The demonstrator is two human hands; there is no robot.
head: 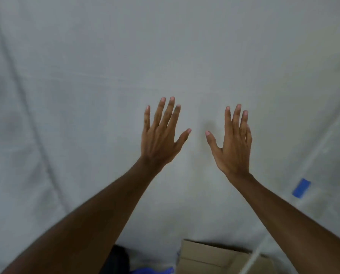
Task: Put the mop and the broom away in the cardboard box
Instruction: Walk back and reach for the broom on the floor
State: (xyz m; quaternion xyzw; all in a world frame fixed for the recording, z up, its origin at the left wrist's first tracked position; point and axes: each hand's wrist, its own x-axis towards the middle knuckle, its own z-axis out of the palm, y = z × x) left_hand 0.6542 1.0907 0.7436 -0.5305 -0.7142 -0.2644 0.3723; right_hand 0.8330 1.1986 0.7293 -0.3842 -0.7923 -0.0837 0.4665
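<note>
Two bare hands are raised side by side in the middle of the head view, backs toward the camera, each at the end of a bare forearm that runs in from a lower corner. The left hand (161, 135) has its four fingers extended and slightly fanned, the thumb angled out toward the other hand; it holds nothing and touches nothing. The right hand (232, 143) is likewise flat and empty, its fingers straight and closer together, with the little finger partly tucked behind the others and the thumb splayed inward. The two thumbs point at each other with a clear gap between them. Behind the hands stretches one pale grey-white sheet (86, 76) with soft creases. One cardboard box (214, 258) shows at the bottom edge, below and between the forearms, with only its brown top flap area visible. One thin white rod (254, 258) crosses the box diagonally; whether it is the mop or broom handle I cannot tell. One strip of blue tape (301, 187) sits on the sheet at the right, and a blurred bit of blue material (157, 271) lies just left of the box.
</note>
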